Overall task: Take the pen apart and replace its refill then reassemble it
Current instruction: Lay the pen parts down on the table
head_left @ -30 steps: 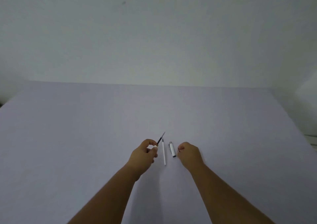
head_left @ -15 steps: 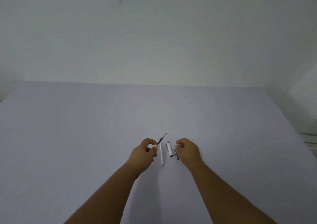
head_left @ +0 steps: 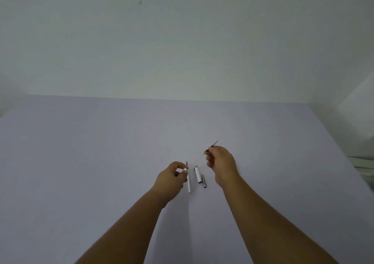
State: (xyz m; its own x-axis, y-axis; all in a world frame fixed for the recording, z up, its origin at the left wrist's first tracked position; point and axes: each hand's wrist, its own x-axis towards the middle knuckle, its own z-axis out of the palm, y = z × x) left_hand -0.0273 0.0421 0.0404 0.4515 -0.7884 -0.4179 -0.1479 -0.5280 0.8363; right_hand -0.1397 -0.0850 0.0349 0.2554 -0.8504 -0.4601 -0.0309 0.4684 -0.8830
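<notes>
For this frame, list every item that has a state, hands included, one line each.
Left hand: closed, pinching the top end of the thin white tube.
Thin white tube: lying on the table, top end pinched.
Right hand: closed, holding the slim dark-tipped refill raised above the table.
Slim dark-tipped refill: held, tilted, tip pointing away.
White pen cap with silver clip: lying loose.
Small grey metal piece: lying loose beside the cap.

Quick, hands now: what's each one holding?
Left hand: closed, pinching a small white pen piece.
Right hand: closed, holding the thin refill.
</notes>
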